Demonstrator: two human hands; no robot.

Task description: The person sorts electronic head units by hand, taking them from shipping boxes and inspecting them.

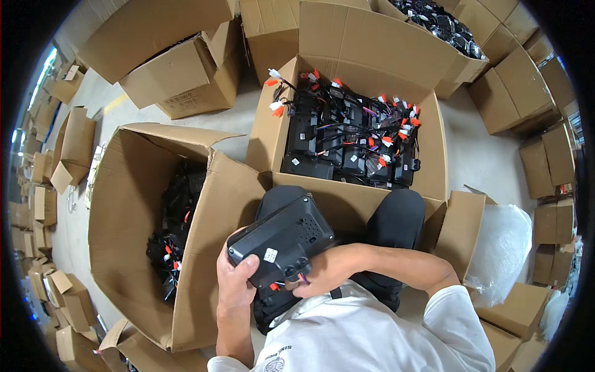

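Above my lap is a black plastic electronic unit, tilted, with corner screws, a patch of small holes and a white sticker on its face. My left hand grips its left end, thumb on the face and the other fingers behind it. At the lower edge, beside a round black fitting, my right hand has its fingers curled on the unit's thin wire cable. A red-orange connector shows just left of those fingers. The right fingertips are partly hidden.
In front of my knees an open cardboard box holds rows of similar black units with white and orange connectors. To the left, another open box contains more black parts. Clear plastic wrap lies at the right; stacked cartons surround me.
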